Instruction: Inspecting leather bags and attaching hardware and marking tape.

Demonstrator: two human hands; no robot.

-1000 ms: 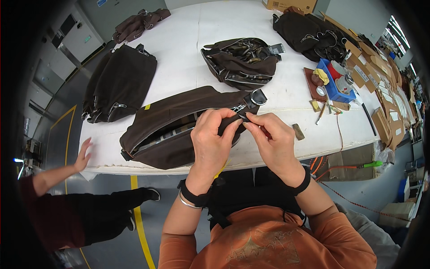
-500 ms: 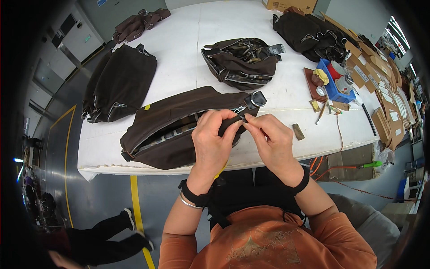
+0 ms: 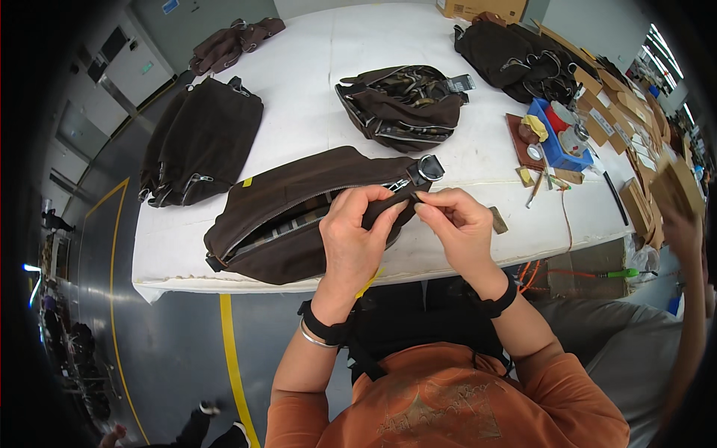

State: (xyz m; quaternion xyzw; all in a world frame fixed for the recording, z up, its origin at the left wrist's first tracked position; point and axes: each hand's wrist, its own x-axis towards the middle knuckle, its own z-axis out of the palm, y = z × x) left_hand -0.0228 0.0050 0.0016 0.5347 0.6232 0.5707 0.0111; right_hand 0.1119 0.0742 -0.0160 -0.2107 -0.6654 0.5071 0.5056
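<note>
A dark brown bag (image 3: 299, 175) lies on its side near the table's front edge, its long zipper parted and a plaid lining (image 3: 287, 230) showing inside. My left hand (image 3: 352, 235) is closed on the bag's right end, thumb and fingers pinching the dark fabric. Close beside it, my right hand (image 3: 461, 233) pinches with thumb and forefinger at the same edge; what lies between those fingertips is too small to make out. Just beyond my fingers are a zipper pull (image 3: 399, 184) and a metal ring (image 3: 431, 169) on a black tab. A yellow tag (image 3: 248, 181) marks the bag's far side.
A second bag (image 3: 403, 108) stands open behind. Stacked dark bags lie at left (image 3: 205, 142) and at far right (image 3: 515, 60). A blue bin (image 3: 560, 149) holds jars beside small tools. At the right rim, a co-worker's hand (image 3: 681, 231) holds a cardboard piece (image 3: 676, 187).
My right fingertips have shifted slightly right, and the bag has slid a little the same way. A co-worker's arm with cardboard has come in at right. A person walking at lower left has moved lower.
</note>
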